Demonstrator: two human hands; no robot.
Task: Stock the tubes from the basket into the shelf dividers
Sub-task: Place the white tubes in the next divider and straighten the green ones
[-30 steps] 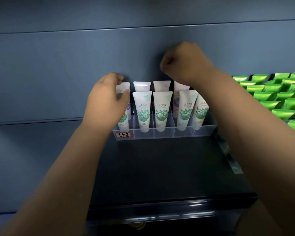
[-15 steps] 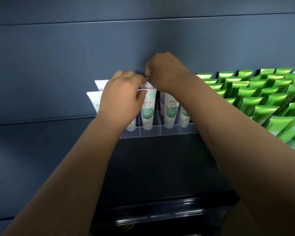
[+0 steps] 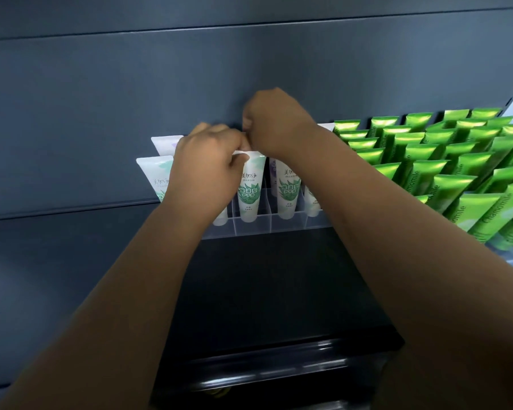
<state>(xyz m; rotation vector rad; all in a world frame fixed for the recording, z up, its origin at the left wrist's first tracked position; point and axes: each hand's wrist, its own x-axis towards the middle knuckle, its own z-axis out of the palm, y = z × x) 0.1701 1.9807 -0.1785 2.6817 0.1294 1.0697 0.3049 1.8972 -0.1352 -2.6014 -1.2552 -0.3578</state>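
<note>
By the curled left hand (image 3: 208,173), the flat top of a white plastic tube with green leaf print (image 3: 251,187) is being pinched. The right hand (image 3: 276,125), also curled, is being held against it at 1 o'clock; what it is gripping cannot be told. The tube is standing in the clear acrylic divider tray (image 3: 282,224), with glossy green tubes (image 3: 427,161) at 3 o'clock.

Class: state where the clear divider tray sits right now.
Head view, centre: the clear divider tray stands at the back of the dark shelf, holding white tubes, left of the green tubes.
</note>
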